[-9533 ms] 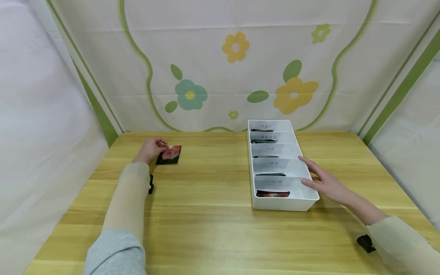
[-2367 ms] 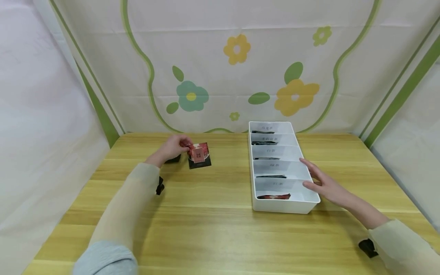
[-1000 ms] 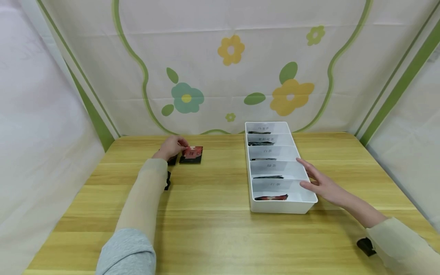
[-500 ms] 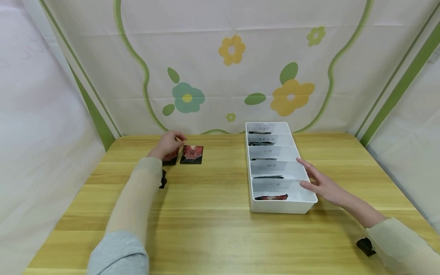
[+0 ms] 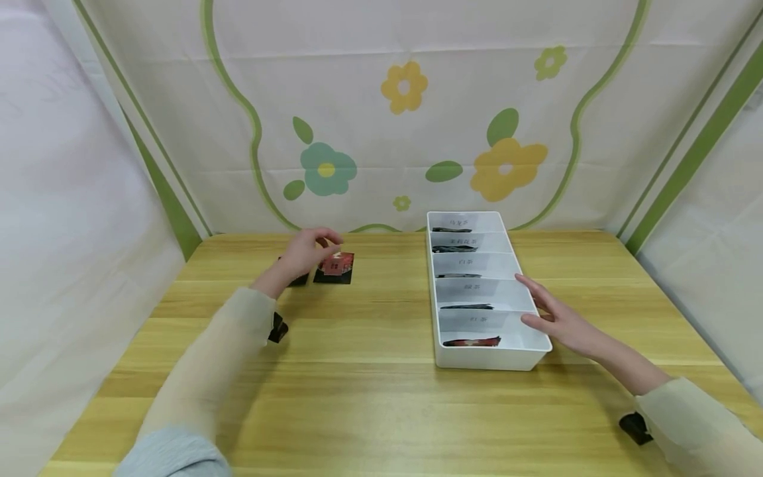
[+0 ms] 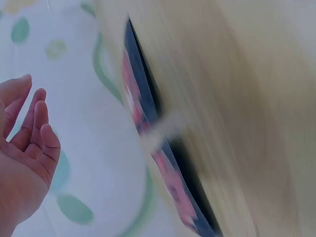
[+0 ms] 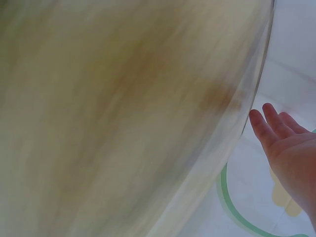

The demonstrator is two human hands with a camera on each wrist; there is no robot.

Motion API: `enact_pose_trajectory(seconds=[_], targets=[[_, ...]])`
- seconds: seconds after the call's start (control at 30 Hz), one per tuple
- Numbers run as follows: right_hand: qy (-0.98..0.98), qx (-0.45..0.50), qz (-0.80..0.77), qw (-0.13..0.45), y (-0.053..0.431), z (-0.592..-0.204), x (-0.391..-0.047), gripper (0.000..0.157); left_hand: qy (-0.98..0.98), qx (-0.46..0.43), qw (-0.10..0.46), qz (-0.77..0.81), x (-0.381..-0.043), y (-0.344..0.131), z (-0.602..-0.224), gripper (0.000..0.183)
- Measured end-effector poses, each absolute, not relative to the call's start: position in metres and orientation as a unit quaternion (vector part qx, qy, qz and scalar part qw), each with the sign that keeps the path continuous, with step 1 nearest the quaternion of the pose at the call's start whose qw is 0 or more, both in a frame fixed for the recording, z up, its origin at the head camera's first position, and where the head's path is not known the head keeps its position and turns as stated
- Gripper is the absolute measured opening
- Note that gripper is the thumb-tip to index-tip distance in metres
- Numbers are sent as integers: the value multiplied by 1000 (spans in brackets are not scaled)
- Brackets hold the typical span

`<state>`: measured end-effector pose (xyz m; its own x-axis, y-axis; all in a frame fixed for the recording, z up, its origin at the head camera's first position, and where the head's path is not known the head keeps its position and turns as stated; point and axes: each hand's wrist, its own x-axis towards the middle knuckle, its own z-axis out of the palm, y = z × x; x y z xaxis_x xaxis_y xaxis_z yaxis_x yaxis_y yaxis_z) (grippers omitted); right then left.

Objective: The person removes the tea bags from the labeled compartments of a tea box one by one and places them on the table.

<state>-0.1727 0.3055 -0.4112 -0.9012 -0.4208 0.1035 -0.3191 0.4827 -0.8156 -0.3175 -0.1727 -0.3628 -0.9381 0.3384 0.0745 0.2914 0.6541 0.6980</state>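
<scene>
My left hand (image 5: pixel 303 254) hovers with loosely bent fingers over two flat red-and-black sachets on the table. The right sachet (image 5: pixel 332 277) lies face up below my fingertips; my hand partly covers the left sachet (image 5: pixel 301 280). In the left wrist view that hand (image 6: pixel 25 158) holds nothing, and the sachets (image 6: pixel 178 190) appear edge-on in a row. On the other side, my right hand (image 5: pixel 563 323) rests with spread fingers against the right rim of a white divided box (image 5: pixel 489 359). Its fingers (image 7: pixel 264 129) touch the box edge in the right wrist view.
Several labelled compartments run along the box, each with dark packets; red packets (image 5: pixel 472 342) lie in the nearest. A wooden table (image 5: pixel 369 411) carries everything. Behind it hangs a white cloth (image 5: pixel 357 99) with printed flowers, and cloth also closes both sides.
Over the earlier frames my left hand brought a second sachet to the right of the first, laid it down and let go. It has since shifted slightly right. My right hand stays at the box.
</scene>
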Motion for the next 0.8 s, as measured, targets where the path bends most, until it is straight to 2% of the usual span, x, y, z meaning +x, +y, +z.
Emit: enact_pose_trajectory(seconds=[0.17, 0.47, 0.8], targets=[[862, -210, -459, 56, 306, -411, -172, 70, 880, 203, 43, 427, -293, -149, -360, 13], [857, -216, -465, 59, 305, -410, -172, 70, 843, 321, 2, 432, -257, -105, -362, 11], [856, -213, -467, 63, 304, -408, -171, 71, 781, 421, 58, 457, -227, -64, -363, 11]])
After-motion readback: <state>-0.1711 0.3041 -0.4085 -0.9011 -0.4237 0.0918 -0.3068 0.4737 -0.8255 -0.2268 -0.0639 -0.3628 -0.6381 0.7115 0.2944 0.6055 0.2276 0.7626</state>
